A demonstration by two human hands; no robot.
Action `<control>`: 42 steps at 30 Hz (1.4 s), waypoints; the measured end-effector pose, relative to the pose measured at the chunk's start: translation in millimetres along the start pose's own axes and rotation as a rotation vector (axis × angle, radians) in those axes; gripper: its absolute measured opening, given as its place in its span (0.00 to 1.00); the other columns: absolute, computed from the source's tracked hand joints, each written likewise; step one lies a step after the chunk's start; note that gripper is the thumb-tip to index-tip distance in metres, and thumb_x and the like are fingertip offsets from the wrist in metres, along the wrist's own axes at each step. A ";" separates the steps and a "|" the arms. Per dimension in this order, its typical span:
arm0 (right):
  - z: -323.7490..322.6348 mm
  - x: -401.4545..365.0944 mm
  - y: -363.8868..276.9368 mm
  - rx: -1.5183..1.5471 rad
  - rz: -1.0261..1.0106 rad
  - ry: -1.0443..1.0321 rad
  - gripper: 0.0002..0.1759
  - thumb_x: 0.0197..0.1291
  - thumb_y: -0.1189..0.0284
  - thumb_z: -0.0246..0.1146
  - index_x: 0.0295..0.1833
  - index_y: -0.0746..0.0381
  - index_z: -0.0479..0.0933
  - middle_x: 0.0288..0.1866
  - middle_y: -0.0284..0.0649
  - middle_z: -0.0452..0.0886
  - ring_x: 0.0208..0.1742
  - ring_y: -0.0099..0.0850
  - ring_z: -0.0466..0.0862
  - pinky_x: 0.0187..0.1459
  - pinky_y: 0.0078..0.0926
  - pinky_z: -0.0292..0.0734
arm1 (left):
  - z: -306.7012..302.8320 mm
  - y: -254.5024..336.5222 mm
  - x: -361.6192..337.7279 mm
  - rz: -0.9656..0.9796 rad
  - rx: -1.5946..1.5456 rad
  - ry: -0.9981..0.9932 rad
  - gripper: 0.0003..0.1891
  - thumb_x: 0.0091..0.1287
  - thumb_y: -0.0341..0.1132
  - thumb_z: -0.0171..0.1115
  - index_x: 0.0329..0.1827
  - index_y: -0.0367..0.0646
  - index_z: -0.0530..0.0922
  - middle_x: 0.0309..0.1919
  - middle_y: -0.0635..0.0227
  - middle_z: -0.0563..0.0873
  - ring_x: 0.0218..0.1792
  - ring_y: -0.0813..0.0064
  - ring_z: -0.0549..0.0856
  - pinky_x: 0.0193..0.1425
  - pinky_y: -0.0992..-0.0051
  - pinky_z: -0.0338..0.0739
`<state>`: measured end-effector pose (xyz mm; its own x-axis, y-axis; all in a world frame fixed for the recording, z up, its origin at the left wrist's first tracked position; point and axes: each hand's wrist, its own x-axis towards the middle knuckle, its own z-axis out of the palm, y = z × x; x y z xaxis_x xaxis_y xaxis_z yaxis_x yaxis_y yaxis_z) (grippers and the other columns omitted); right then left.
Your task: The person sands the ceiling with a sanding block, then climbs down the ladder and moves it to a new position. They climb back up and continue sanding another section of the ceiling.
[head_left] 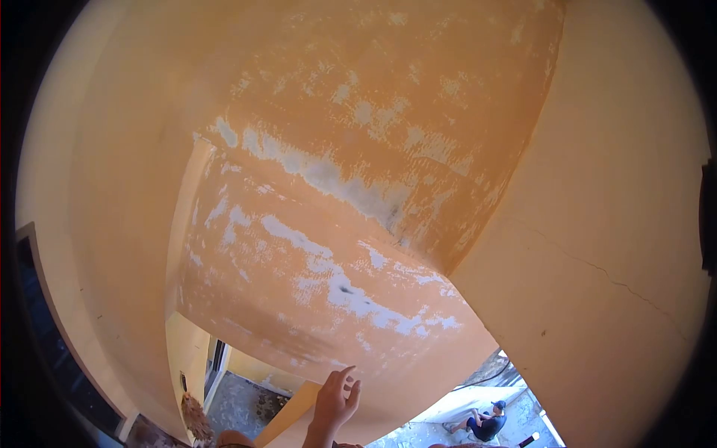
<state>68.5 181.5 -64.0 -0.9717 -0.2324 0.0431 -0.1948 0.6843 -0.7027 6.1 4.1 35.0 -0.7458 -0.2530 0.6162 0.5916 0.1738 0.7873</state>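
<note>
My right hand (337, 401) is raised at the bottom centre, its fingers apart and slightly bent, with nothing in it. Behind it is an orange wall surface (418, 343) with pale patches where the paint has come off. Above, the orange ceiling (448, 112) shows similar worn patches and a long whitish strip along the edge where the two surfaces meet. My left hand does not show in the frame.
A person (489, 422) in dark clothes and a cap sits far below at the lower right. A smooth wall (597, 224) with a thin crack stands at the right. At the lower left are a dark window (60, 336) and a brownish bristly thing (196, 417).
</note>
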 end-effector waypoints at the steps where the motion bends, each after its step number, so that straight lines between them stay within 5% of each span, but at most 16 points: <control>1: 5.6 -6.9 -5.9 -0.012 0.025 -0.008 0.25 0.60 0.75 0.67 0.61 0.67 0.68 0.47 0.46 0.75 0.36 0.31 0.80 0.34 0.27 0.78 | -0.5 -5.5 -1.7 0.002 0.028 -0.031 0.21 0.64 0.33 0.64 0.60 0.45 0.74 0.43 0.59 0.82 0.35 0.66 0.85 0.38 0.69 0.80; 6: 40.8 -45.4 17.7 -0.071 0.090 -0.057 0.26 0.62 0.70 0.67 0.62 0.64 0.68 0.51 0.47 0.75 0.38 0.31 0.80 0.37 0.27 0.81 | -10.0 -30.2 -3.7 0.023 0.141 0.034 0.26 0.64 0.32 0.62 0.67 0.45 0.69 0.55 0.50 0.75 0.54 0.48 0.79 0.55 0.58 0.77; 9: 60.4 -53.7 77.5 -0.243 -0.156 -0.045 0.30 0.54 0.65 0.71 0.60 0.66 0.73 0.42 0.53 0.80 0.41 0.48 0.80 0.45 0.40 0.77 | -7.3 -35.7 -5.6 0.055 0.235 0.025 0.33 0.64 0.33 0.62 0.74 0.48 0.62 0.61 0.45 0.72 0.63 0.42 0.71 0.65 0.54 0.70; 10: 59.1 -58.0 64.3 -0.204 0.024 -0.176 0.30 0.55 0.65 0.68 0.62 0.66 0.71 0.49 0.59 0.79 0.52 0.55 0.77 0.54 0.47 0.73 | -5.5 -34.0 -7.5 0.031 0.261 0.002 0.36 0.64 0.32 0.62 0.76 0.48 0.59 0.64 0.44 0.70 0.65 0.42 0.70 0.68 0.54 0.68; 12: 74.2 -78.1 83.8 -0.187 -0.065 -0.024 0.29 0.58 0.65 0.66 0.62 0.67 0.71 0.47 0.59 0.80 0.52 0.57 0.77 0.54 0.49 0.73 | -4.4 -31.4 -9.9 0.044 0.254 0.018 0.36 0.64 0.31 0.62 0.76 0.47 0.59 0.65 0.45 0.70 0.65 0.43 0.69 0.69 0.55 0.67; 13: 67.8 -80.7 68.8 -0.171 -0.013 -0.068 0.29 0.59 0.65 0.66 0.64 0.67 0.69 0.48 0.58 0.79 0.50 0.57 0.77 0.54 0.49 0.72 | -4.0 -29.0 -12.1 0.034 0.257 0.004 0.35 0.64 0.31 0.62 0.76 0.47 0.60 0.66 0.46 0.69 0.66 0.43 0.69 0.69 0.56 0.66; 14: 69.8 -81.5 71.4 -0.179 -0.065 -0.016 0.30 0.56 0.69 0.69 0.63 0.67 0.70 0.46 0.53 0.77 0.44 0.47 0.78 0.46 0.39 0.76 | -3.9 -27.0 -13.1 0.035 0.264 -0.008 0.35 0.64 0.31 0.62 0.76 0.47 0.60 0.67 0.47 0.69 0.66 0.44 0.69 0.70 0.57 0.66; 23: 63.2 -53.1 58.5 -0.028 0.124 0.115 0.31 0.60 0.71 0.63 0.69 0.62 0.64 0.50 0.50 0.75 0.46 0.38 0.80 0.46 0.33 0.78 | -5.0 -43.4 -15.2 0.056 0.321 -0.020 0.35 0.65 0.32 0.62 0.76 0.47 0.60 0.71 0.47 0.63 0.70 0.44 0.65 0.71 0.53 0.63; 26: 56.2 -43.7 50.2 0.016 0.151 0.181 0.30 0.60 0.71 0.65 0.67 0.62 0.66 0.49 0.53 0.76 0.47 0.42 0.80 0.46 0.35 0.78 | -0.4 -43.6 -14.5 0.083 0.445 0.062 0.36 0.65 0.32 0.62 0.76 0.48 0.59 0.72 0.45 0.59 0.71 0.41 0.62 0.72 0.50 0.62; 31: 52.4 -27.2 32.5 0.170 0.258 0.238 0.33 0.60 0.71 0.66 0.69 0.62 0.63 0.42 0.46 0.79 0.38 0.33 0.81 0.43 0.31 0.78 | 1.4 -53.0 -19.8 0.012 0.553 -0.107 0.42 0.61 0.32 0.65 0.79 0.52 0.54 0.76 0.42 0.50 0.75 0.38 0.52 0.75 0.47 0.54; 34: 50.5 -18.6 33.6 0.136 0.146 0.401 0.33 0.61 0.72 0.66 0.69 0.63 0.62 0.41 0.45 0.79 0.38 0.32 0.81 0.42 0.31 0.77 | -5.4 -57.0 -19.5 0.046 0.562 -0.129 0.43 0.60 0.36 0.67 0.79 0.56 0.55 0.77 0.47 0.51 0.76 0.41 0.53 0.72 0.42 0.56; 42: 39.0 -16.1 33.7 0.296 0.273 0.458 0.36 0.62 0.72 0.66 0.71 0.63 0.55 0.45 0.47 0.78 0.36 0.31 0.83 0.40 0.30 0.78 | -12.3 -66.0 -22.8 0.034 0.595 -0.185 0.44 0.61 0.37 0.66 0.79 0.62 0.52 0.78 0.52 0.49 0.77 0.47 0.53 0.70 0.43 0.60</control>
<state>82.8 181.4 -116.2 -0.9528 0.2905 0.0886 0.0511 0.4409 -0.8961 -12.1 -13.3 -31.3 -0.8015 -0.0780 0.5928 0.3839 0.6929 0.6103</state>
